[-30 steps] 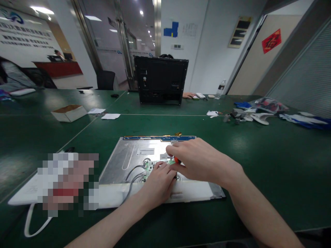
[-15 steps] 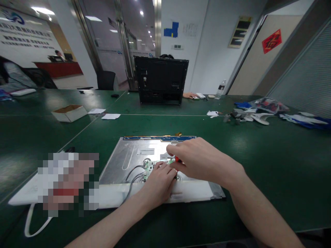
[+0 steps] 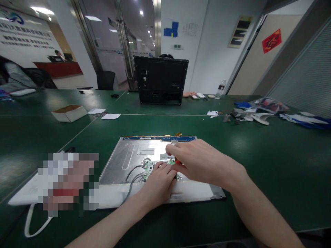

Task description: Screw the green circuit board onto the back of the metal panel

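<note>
My right hand (image 3: 192,158) is closed around a red-handled screwdriver (image 3: 177,161), mostly hidden by the fingers and held upright. Below it, my left hand (image 3: 161,181) lies over the green circuit board (image 3: 149,167), fingers bent together close to the tool's lower end; what they grip is hidden. The board sits on the metal back of a flat display panel (image 3: 117,160). Dark cables (image 3: 131,182) run from the board's left side. A blue circuit strip (image 3: 144,138) lines the panel's far edge, and a white strip (image 3: 113,194) covers its near edge.
On the green table (image 3: 258,165), a blurred-out patch covers a white item (image 3: 26,196) at left. Farther off are an open box (image 3: 69,113), papers (image 3: 111,116) and a black monitor (image 3: 161,79). Another person's hand (image 3: 189,94) shows behind it. Loose parts (image 3: 240,115) lie at right.
My right hand and wrist have turned very slightly around the screwdriver. My left hand and the panel stay where they were.
</note>
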A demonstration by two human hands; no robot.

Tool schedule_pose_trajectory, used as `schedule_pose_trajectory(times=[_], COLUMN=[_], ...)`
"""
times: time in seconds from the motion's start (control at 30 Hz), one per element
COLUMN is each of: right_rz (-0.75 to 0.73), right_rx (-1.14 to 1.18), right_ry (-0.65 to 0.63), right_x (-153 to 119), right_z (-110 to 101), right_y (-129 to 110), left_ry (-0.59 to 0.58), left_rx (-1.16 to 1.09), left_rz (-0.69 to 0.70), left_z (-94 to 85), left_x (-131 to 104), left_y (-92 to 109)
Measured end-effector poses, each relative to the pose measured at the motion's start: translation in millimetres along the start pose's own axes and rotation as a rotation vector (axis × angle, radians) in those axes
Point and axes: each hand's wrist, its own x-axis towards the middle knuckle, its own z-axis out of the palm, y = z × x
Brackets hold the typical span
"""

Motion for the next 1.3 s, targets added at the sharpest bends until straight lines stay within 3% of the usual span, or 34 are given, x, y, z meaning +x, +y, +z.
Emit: schedule_pose_trajectory(times=[0.1, 0.37, 0.67, 0.9, 1.1, 1.3], right_rz=[0.032, -0.075, 0.047, 0.016, 0.236, 0.324], right_rx=[-0.010, 0.005, -0.013, 0.044, 0.143, 0.247], right_ry=[-0.003, 0.015, -0.014, -0.022, 0.220, 0.524], right_x=[0, -6, -2, -14, -22, -36], right_z=[-1, 3, -1, -1, 25, 65], right_y=[0, -3, -3, -12, -14, -26], left_ry=[-0.007, 0.025, 0.003, 0.025, 0.032, 0.055], left_rx=[-0.005, 0.016, 0.005, 0.012, 0.062, 0.065], left_rz=[-0.004, 0.016, 0.010, 0.039, 0.066, 0.078], left_z=[2.0, 4.2, 1.0, 2.2, 0.3, 2.3], left_x=[0, -1, 0, -1, -3, -6], left_y=[-1, -1, 0, -2, -1, 0])
